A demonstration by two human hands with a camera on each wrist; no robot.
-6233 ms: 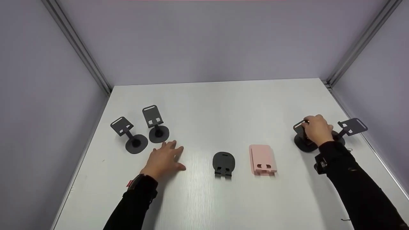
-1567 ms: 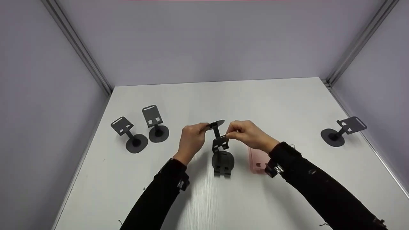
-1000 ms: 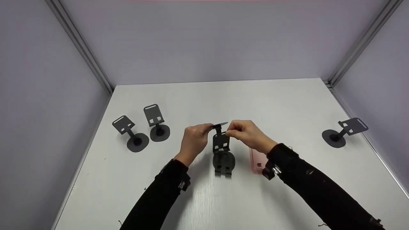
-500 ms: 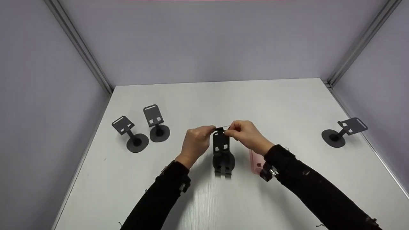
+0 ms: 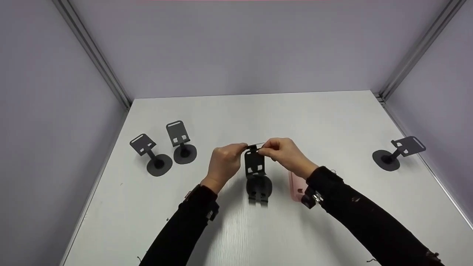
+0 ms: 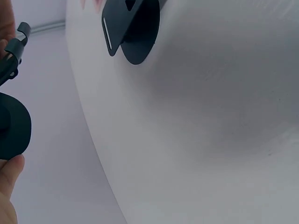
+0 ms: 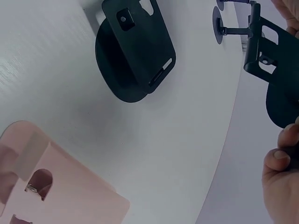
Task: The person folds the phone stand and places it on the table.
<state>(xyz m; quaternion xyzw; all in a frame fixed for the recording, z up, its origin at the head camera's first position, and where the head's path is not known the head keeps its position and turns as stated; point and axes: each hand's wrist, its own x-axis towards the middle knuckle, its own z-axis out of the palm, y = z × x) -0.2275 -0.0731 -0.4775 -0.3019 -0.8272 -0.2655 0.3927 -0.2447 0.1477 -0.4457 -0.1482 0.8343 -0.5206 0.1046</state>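
Both hands hold a dark grey phone stand (image 5: 255, 162) in the air above the middle of the table. My left hand (image 5: 224, 162) pinches the rim of its round base, which shows broad-side in the left wrist view beside the thumb (image 6: 10, 175). With thumb and forefinger, my right hand (image 5: 288, 155) pinches the slotted end of its plate. The plate hangs downward, its lipped end lowest. Below it, a folded dark phone stand (image 5: 258, 190) lies on the table, partly covered in the head view. A pink folded phone stand (image 5: 296, 186) lies under my right wrist.
Two unfolded dark stands (image 5: 159, 165) (image 5: 184, 154) stand at the left of the white table (image 5: 314, 118). Another unfolded stand (image 5: 386, 160) is near the right edge. Grey walls (image 5: 236, 48) close off the back and sides.
Earlier the right hand was at a stand on the right while the left lay spread on the table. That stand is now in both hands, its plate swung down and its base tilted edge-on.
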